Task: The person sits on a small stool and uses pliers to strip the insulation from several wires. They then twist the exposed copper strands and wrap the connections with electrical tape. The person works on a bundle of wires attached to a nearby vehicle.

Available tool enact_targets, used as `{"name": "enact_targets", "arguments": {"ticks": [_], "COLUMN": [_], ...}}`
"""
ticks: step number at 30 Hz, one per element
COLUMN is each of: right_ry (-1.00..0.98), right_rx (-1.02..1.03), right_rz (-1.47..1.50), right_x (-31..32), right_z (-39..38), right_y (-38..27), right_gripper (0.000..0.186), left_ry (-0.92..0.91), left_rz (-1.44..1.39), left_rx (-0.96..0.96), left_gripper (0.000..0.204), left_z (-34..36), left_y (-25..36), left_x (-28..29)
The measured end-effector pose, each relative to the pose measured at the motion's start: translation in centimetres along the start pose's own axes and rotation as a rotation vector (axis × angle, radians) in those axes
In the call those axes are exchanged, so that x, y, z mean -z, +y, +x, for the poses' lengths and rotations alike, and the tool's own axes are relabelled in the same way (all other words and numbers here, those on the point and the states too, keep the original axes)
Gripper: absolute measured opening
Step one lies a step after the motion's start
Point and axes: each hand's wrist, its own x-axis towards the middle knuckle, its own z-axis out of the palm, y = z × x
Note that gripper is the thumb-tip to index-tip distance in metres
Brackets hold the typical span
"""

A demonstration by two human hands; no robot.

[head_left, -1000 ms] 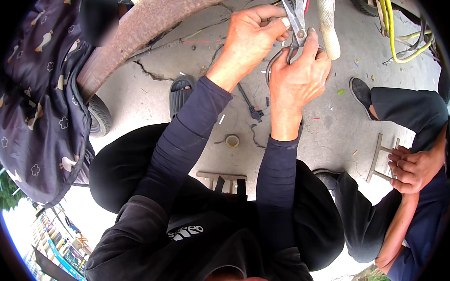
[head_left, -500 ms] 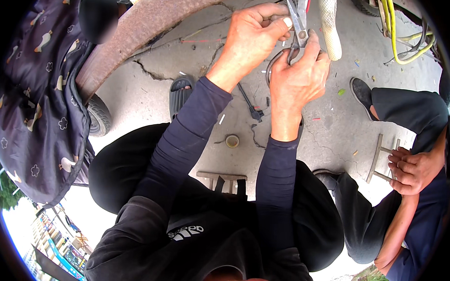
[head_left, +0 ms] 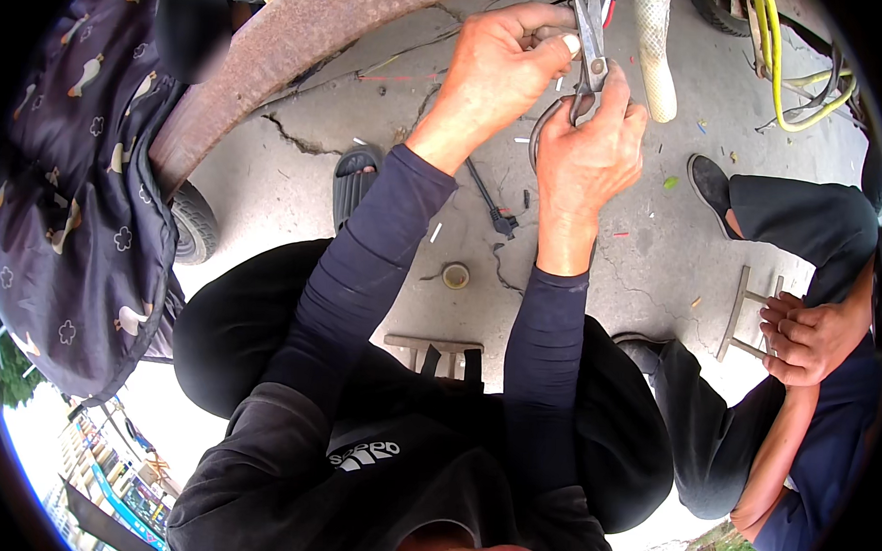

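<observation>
Near the top edge, my right hand (head_left: 593,159) is closed around the handles of a pair of metal scissors (head_left: 598,67). Their blades point up and away from me, a little apart, and the tips run out of view. Just left of the blades, my left hand (head_left: 501,74) is pinched closed, thumb against fingers. Whatever sits in that pinch is too small or hidden to make out. A pale, scaly-looking tube (head_left: 654,69) hangs to the right of the scissors, with a short red and black wire end (head_left: 610,7) between them.
A rusty curved metal beam (head_left: 274,61) crosses the upper left beside a dark patterned cover (head_left: 69,204). Yellow cables (head_left: 777,64) hang upper right. A tape roll (head_left: 456,275) and scraps lie on cracked concrete. Another person's hands (head_left: 810,339) rest at right, by a small stool (head_left: 736,315).
The scissors have shifted slightly right and their blades have drawn closer together. The pale tube has moved a little right. My left hand has barely moved.
</observation>
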Motion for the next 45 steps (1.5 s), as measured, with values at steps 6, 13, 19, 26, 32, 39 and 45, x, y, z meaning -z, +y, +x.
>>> {"name": "enact_targets", "arguments": {"ticks": [6,13,19,26,32,39,45], "right_ry": [-0.032,0.001,-0.045,-0.014,0.051,0.047,0.036], "right_rx": [0.027,0.118,0.154,0.168,0.219,0.155,0.2], "right_rz": [-0.088,-0.081,-0.032,0.007,-0.001,0.039,-0.048], "right_x": [1.1,1.3,1.2,0.9,0.5,0.3,1.1], "right_z": [0.4,1.4,2.0,2.1,2.2,1.6,2.3], "right_y": [-0.3,-0.4,-0.2,-0.1,0.0,-0.7,-1.2], "right_gripper": [0.055,0.059,0.062,0.063,0.06,0.057,0.057], "left_ry": [-0.011,-0.074,-0.065,-0.07,-0.027,-0.061,-0.053], "left_rz": [0.024,-0.02,-0.105,-0.144,-0.165,-0.156,-0.172], "left_rx": [-0.013,0.13,0.105,0.135,0.012,0.141,0.141], "left_gripper": [0.024,0.014,0.012,0.012,0.02,0.012,0.013], "left_z": [-0.2,0.2,0.4,0.3,0.1,0.0,0.0], "left_y": [-0.2,0.0,-0.7,-0.7,-0.8,-0.7,-0.3], "left_x": [0.2,0.1,-0.1,-0.1,-0.6,0.0,-0.2]}}
